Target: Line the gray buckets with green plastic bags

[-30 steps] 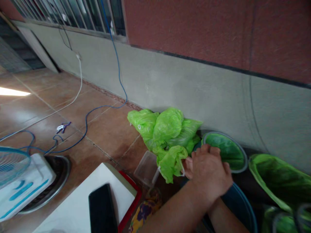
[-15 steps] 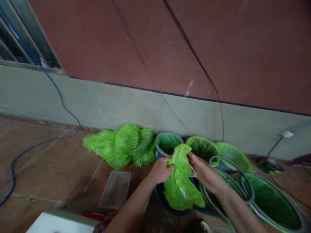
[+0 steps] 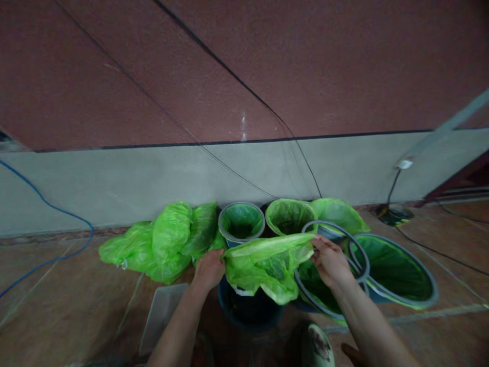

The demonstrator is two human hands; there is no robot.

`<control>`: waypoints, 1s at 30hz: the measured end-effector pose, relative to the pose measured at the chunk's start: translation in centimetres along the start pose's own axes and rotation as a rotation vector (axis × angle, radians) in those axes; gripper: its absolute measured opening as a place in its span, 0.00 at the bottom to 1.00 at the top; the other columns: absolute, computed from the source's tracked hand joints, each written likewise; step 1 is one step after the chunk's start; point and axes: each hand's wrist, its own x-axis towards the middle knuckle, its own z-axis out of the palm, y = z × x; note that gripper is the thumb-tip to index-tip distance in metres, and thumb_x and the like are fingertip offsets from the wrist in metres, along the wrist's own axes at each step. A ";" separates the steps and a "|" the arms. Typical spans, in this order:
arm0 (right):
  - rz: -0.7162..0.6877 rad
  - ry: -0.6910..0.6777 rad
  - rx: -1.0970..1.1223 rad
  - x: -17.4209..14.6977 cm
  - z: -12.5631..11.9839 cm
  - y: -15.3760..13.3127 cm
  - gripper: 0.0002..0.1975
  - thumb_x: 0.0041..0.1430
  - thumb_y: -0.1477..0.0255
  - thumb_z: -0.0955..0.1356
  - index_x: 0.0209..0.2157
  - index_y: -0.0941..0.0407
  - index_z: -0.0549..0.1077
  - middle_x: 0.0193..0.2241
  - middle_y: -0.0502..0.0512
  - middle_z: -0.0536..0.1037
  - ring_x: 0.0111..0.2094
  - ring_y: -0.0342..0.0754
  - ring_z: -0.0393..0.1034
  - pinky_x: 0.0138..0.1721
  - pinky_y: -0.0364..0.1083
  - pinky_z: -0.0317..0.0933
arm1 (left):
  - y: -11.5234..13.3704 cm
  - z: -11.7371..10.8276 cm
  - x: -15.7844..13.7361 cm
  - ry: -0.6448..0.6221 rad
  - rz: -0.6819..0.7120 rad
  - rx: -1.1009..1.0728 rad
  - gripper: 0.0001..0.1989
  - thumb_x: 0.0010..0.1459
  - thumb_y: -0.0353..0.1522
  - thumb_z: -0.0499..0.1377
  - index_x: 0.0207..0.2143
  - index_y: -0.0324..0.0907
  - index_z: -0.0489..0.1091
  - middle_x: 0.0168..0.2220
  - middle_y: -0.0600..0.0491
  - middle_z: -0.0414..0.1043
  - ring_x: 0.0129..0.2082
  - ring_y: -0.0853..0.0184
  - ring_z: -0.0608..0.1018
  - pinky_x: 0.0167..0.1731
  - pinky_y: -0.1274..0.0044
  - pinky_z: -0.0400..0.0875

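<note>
A thin green plastic bag (image 3: 267, 262) is stretched sideways between my two hands, its top edge pulled nearly straight. My left hand (image 3: 211, 267) pinches its left corner and my right hand (image 3: 331, 259) pinches the right corner. Directly beneath hangs the mouth of a dark blue bin (image 3: 250, 311) without a liner, partly covered by the bag. A loose grey rim ring (image 3: 364, 255) rests across the lined bins just right of my right hand. Behind the bag stands a small bin (image 3: 242, 220) lined in green.
Several filled green bags (image 3: 168, 242) lie at the left by the wall. More lined bins, one large (image 3: 399, 270), stand at the right. A clear plastic tub (image 3: 162, 313) sits on the tiles. A blue hose (image 3: 82, 221) runs far left; a shoe (image 3: 318, 346) shows at the bottom.
My hands have moved apart, spreading the bag from a gathered bunch into a wide sheet. The view has turned right, so the bins and filled bags appear further left.
</note>
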 end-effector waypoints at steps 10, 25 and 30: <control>-0.102 0.032 -0.137 -2.5 -0.5 -0.7 0.15 0.49 0.62 0.68 0.37 0.56 0.77 0.24 0.51 0.76 0.18 0.41 0.60 0.18 0.42 0.55 | 2.8 0.3 0.3 0.255 -0.148 -0.048 0.25 0.52 0.22 0.49 0.54 0.39 0.63 0.50 0.44 0.70 0.49 0.62 0.74 0.49 0.73 0.67; -0.365 -0.386 -0.369 -8.0 0.7 -1.8 0.12 0.58 0.70 0.65 0.40 0.51 0.79 0.38 0.52 0.81 0.40 0.50 0.75 0.43 0.48 0.67 | 13.1 4.2 -4.4 -0.117 0.528 -0.887 0.14 0.51 0.25 0.54 0.40 0.39 0.70 0.36 0.53 0.74 0.38 0.66 0.74 0.41 0.76 0.67; -0.359 -0.234 -0.325 -7.7 -0.5 -2.2 0.11 0.56 0.69 0.66 0.38 0.52 0.79 0.37 0.53 0.81 0.37 0.49 0.75 0.39 0.47 0.68 | 13.2 5.2 -4.0 -0.251 0.429 -0.992 0.06 0.51 0.29 0.55 0.31 0.37 0.69 0.25 0.57 0.67 0.27 0.72 0.68 0.28 0.81 0.63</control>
